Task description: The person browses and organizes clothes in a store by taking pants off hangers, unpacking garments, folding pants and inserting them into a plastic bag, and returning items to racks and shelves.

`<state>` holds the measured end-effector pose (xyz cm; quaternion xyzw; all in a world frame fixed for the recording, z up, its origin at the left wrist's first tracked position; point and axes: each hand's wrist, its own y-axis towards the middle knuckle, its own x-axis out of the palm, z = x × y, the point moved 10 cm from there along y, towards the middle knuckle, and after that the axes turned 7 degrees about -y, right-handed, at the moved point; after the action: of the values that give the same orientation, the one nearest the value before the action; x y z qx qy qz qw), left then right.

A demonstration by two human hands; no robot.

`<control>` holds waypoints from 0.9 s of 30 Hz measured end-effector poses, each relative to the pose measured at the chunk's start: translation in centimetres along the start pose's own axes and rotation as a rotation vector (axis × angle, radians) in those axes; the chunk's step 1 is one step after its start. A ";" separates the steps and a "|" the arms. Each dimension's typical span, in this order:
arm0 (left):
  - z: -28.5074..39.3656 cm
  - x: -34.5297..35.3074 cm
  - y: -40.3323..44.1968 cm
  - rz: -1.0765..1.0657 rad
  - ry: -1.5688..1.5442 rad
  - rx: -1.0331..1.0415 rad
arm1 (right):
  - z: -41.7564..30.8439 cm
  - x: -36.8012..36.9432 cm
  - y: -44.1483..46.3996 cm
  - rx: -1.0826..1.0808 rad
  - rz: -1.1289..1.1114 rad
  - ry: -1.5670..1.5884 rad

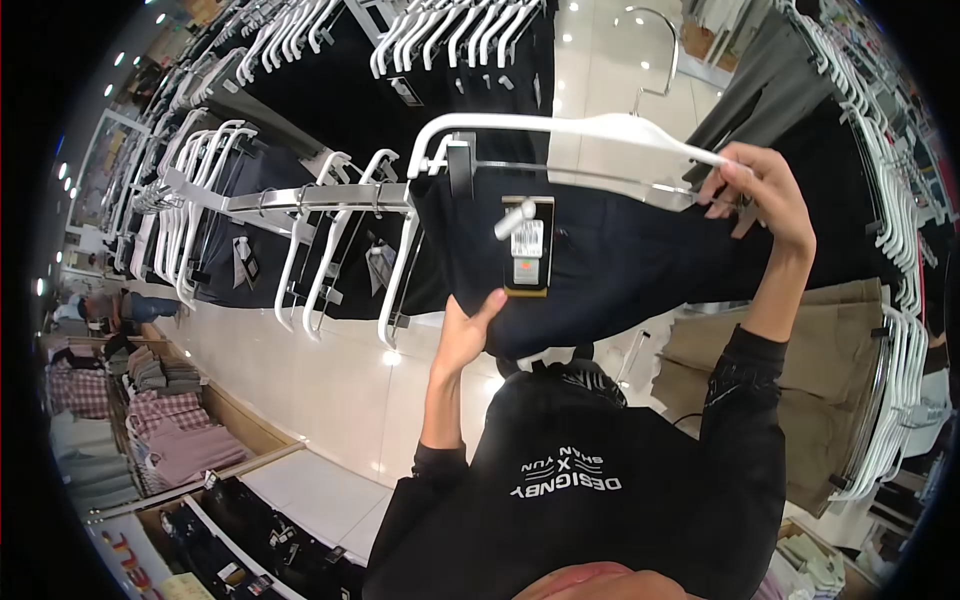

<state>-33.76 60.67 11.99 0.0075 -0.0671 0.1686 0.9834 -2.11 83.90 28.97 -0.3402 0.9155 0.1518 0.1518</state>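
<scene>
A pair of dark navy trousers [620, 265] hangs sideways in front of me from a white clip hanger [560, 122]. A black clip [461, 168] grips the waistband at the hanger's left end. My right hand [768, 195] is closed around the hanger's right end, by the metal bar and clip, with its fingers partly hiding that clip. My left hand [465, 335] holds the lower left edge of the trousers, thumb in front and the other fingers hidden behind the cloth. A paper tag [526, 262] with a barcode and a white security tag [516, 219] sit on the trousers.
A metal rail [310, 198] with more white hangers and dark trousers reaches in from the left. Racks of black trousers [440, 120] stand ahead. Khaki trousers [790, 370] hang at right. Folded shirts [190, 440] lie on a low shelf at left.
</scene>
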 end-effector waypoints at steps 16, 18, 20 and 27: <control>3.1 0.5 0.9 0.085 -0.003 0.086 | 0.8 -0.9 1.2 -0.088 0.042 0.094; 3.9 0.5 0.8 0.089 -0.029 0.111 | 0.1 -0.8 1.0 -0.107 0.055 0.098; 3.9 0.0 0.9 0.036 -0.073 0.131 | -0.5 -1.0 0.8 -0.128 0.059 0.098; -5.9 -0.6 0.5 -0.130 0.141 -0.140 | -2.0 -1.8 0.5 -0.102 0.087 0.095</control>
<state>-33.67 61.15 6.06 -0.0688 -0.0087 0.0996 0.9926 -1.53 84.58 31.52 -0.3142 0.9267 0.1882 0.0839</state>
